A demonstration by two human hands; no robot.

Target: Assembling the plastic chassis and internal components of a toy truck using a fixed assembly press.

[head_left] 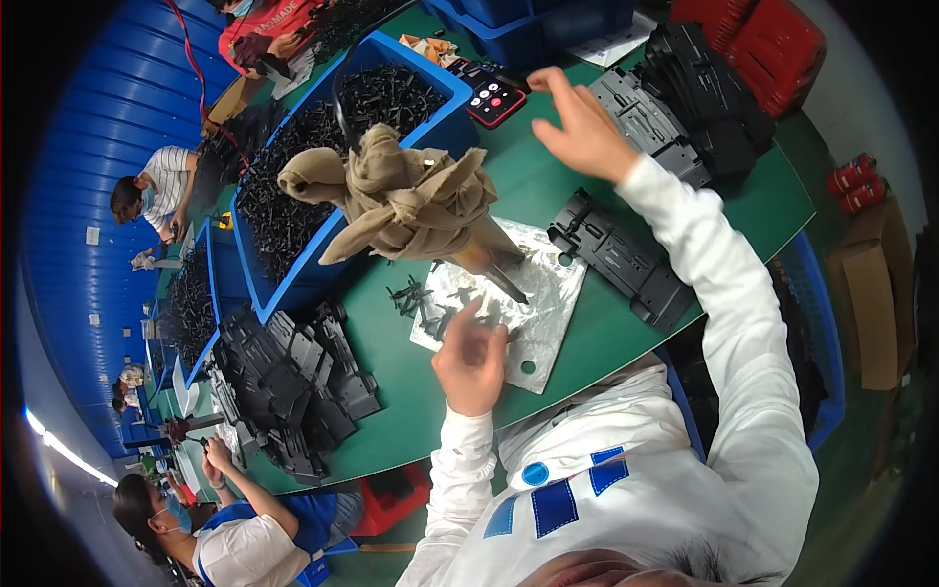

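My left hand [474, 367] is over the silver metal plate [543, 342], its thumb and forefinger apart and the other fingers curled. Just beyond its fingertips lie small black plastic parts [458, 296]; more of them [409, 296] are beside the plate. I see nothing held in this hand. Reaching out to the far right, my right hand [587, 127] has thumb and forefinger spread, between a lit phone [494, 98] and a stack of black moulded panels [650, 122]. Over the plate stands a tool wrapped in beige cloth [406, 196], its dark tip pointing down at the plate.
A blue bin [460, 103] full of small black parts stands beyond the tool. Black panels [293, 391] are heaped at left; a single panel [621, 259] lies right of the plate. Red chairs [773, 59] stand far right. Several masked people work at left and beyond.
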